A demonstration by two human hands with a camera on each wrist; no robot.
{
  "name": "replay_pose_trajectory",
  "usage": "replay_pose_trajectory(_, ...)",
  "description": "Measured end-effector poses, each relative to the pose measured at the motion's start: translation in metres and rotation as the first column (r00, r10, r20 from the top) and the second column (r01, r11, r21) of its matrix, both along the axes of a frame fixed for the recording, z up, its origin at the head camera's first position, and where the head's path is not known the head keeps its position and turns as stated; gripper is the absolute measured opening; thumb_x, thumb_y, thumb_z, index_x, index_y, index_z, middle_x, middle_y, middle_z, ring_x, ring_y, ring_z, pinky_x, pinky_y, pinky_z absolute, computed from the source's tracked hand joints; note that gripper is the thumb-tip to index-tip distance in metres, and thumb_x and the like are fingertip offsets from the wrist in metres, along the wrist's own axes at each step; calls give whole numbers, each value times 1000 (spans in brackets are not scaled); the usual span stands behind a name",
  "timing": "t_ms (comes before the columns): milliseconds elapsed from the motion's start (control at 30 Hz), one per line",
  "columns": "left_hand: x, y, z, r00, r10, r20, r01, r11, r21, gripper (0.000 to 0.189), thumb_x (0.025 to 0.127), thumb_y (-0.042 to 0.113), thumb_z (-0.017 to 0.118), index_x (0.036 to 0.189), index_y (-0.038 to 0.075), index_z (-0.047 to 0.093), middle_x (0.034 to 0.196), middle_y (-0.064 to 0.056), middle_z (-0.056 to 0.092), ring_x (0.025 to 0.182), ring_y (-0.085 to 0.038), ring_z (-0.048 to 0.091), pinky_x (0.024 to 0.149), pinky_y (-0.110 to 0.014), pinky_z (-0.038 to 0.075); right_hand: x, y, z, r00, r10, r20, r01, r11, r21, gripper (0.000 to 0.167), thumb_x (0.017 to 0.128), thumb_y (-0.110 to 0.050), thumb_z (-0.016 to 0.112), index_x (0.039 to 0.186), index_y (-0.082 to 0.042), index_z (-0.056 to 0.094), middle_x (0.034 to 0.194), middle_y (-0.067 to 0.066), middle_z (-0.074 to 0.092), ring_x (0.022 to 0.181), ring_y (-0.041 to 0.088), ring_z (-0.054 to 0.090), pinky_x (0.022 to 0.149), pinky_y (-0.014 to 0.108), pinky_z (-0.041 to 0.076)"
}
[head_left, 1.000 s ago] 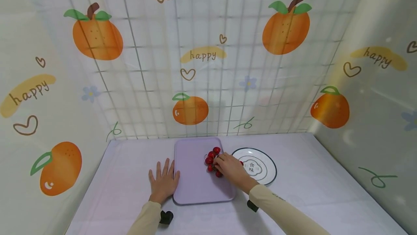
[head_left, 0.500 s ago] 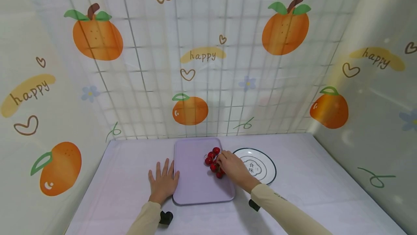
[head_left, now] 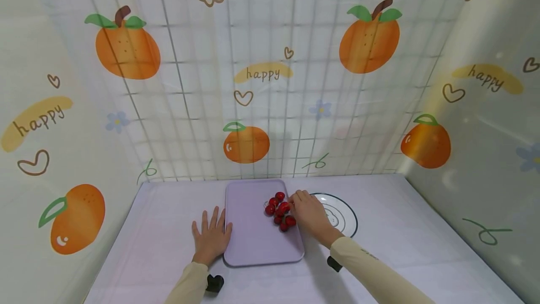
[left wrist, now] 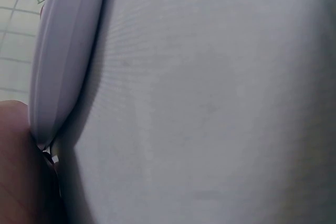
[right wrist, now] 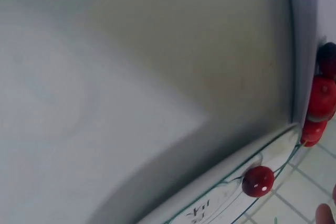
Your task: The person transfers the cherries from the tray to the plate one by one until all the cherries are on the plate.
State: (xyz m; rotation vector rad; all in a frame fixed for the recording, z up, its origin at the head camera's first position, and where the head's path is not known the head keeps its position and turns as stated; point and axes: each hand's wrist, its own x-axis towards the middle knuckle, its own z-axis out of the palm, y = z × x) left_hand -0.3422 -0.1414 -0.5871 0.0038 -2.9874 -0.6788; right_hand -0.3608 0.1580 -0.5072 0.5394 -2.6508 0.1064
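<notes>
Several red cherries (head_left: pixel 278 210) lie bunched on the right half of a lilac tray (head_left: pixel 249 243). My right hand (head_left: pixel 311 216) reaches in over the tray's right edge, fingers bent and fingertips right at the cherries, pinching at the bunch's right side; the pinch itself is hidden. In the right wrist view one cherry (right wrist: pixel 257 181) shows at the white plate (right wrist: pixel 210 203), apart from the bunch. My left hand (head_left: pixel 211 237) rests flat with spread fingers on the table, its thumb along the tray's left edge; the left wrist view shows the tray's side wall (left wrist: pixel 63 61).
The white plate (head_left: pixel 348 217) with a dark rim stands right of the tray, partly covered by my right hand. A white cloth covers the table (head_left: pixel 413 248). Curtains (head_left: pixel 177 121) printed with oranges close off the back and sides.
My right hand has shifted a little to the right, and the nearer cherries have moved rightward with it toward the tray's edge. The left hand has stayed in place.
</notes>
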Motion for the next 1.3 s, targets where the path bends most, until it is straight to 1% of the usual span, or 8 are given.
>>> replay_pose_trajectory(167, 0, 0, -1, 1000, 0, -1, 0, 1000, -3, 64, 107, 51, 35, 163, 19, 31, 175, -5, 19, 162, -43, 3, 123, -73, -5, 0, 4, 4, 999, -43, 11, 44, 999, -9, 9, 100, -16, 67, 105, -10, 62, 98, 3, 63, 98, 20, 56, 91, 40, 54)
replay_pose_trajectory(400, -1, -2, 0, 1000, -4, 5, 4, 1000, 6, 64, 107, 50, 35, 163, 19, 29, 175, -6, 17, 162, -43, 1, 123, -73, -6, -3, 18, 5, 997, -39, -70, 41, 999, 34, 11, 97, -13, 70, 101, -9, 62, 95, 4, 64, 94, 22, 57, 83, 38, 53)
replay_pose_trajectory(533, 1, -1, 3, 1000, -1, 18, 1, 1000, -3, 64, 107, 49, 34, 164, 19, 28, 175, -5, 16, 162, -43, 1, 123, -72, -6, -4, 25, 8, 997, -55, -58, 59, 996, 73, 11, 97, -12, 69, 100, -8, 60, 94, 5, 62, 92, 22, 56, 80, 38, 52)
replay_pose_trajectory(767, 8, 2, 14, 1000, -8, 12, 8, 999, 33, 63, 106, 43, 39, 161, 14, 34, 173, -9, 23, 161, -45, 6, 123, -73, -5, -7, 40, 5, 994, -111, -4, 111, 987, 116, 12, 98, -14, 68, 104, -7, 60, 99, 6, 63, 97, 23, 56, 87, 41, 55)
replay_pose_trajectory(1000, 1, -1, 6, 1000, -3, 27, 4, 1000, -3, 65, 107, 50, 34, 164, 21, 28, 175, -4, 16, 163, -42, 2, 124, -72, -6, -10, 46, 4, 990, -143, 0, 141, 980, 139, 15, 96, -14, 71, 104, -6, 60, 97, 7, 63, 95, 23, 56, 85, 41, 55)
replay_pose_trajectory(1100, -1, -2, 3, 1000, -8, 14, 8, 1000, -7, 64, 107, 50, 34, 163, 20, 29, 175, -6, 18, 162, -44, 2, 123, -73, -4, -10, 46, 3, 989, -151, 4, 148, 977, 151, 18, 94, -14, 73, 104, -5, 61, 98, 8, 63, 95, 24, 56, 84, 41, 55)
replay_pose_trajectory(1200, -2, -2, 2, 1000, -6, 14, 6, 1000, -8, 64, 107, 50, 35, 163, 19, 30, 175, -6, 18, 162, -43, 2, 123, -73, -4, -10, 47, 2, 989, -147, -2, 145, 972, 186, 25, 90, -13, 78, 107, -4, 62, 100, 10, 64, 96, 25, 57, 86, 42, 56)
replay_pose_trajectory(1300, 1, -1, 4, 1000, -5, 23, 5, 1000, 4, 64, 107, 49, 35, 163, 19, 30, 175, -6, 18, 162, -44, 2, 123, -73, -5, -10, 49, 0, 991, -132, -5, 130, 967, 220, 31, 85, -9, 82, 108, -2, 62, 99, 11, 64, 96, 26, 58, 86, 43, 57)
